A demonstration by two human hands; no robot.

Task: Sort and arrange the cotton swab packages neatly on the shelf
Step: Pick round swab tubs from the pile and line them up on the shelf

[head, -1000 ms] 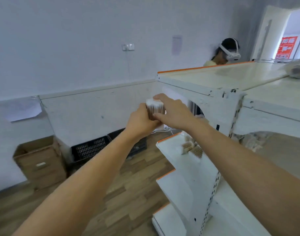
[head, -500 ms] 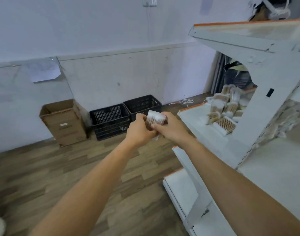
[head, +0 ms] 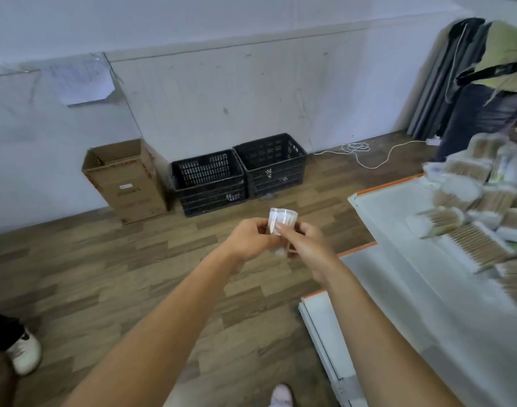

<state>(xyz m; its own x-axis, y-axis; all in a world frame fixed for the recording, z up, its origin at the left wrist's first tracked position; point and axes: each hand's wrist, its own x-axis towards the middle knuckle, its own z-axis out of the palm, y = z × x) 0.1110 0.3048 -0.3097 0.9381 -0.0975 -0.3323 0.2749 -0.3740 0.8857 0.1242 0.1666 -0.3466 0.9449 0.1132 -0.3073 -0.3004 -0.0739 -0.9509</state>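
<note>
Since half second ago, view tipped down: top shelf board gone from frame, pile of swab packages (head: 471, 207) now at right edge. Both hands keep swab package (head: 280, 220) at frame centre, over floor, left of shelf (head: 383, 218). Grip: my left hand (head: 251, 240) curls round its side, my right hand (head: 307, 245) pinches it from right. Task looks early: pile on shelf jumbled, this package not yet placed.

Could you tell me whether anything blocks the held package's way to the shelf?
Nothing visible: the left hand and right hand hold the package over the floor, and the shelf beside them is bare short of the pile.
</note>
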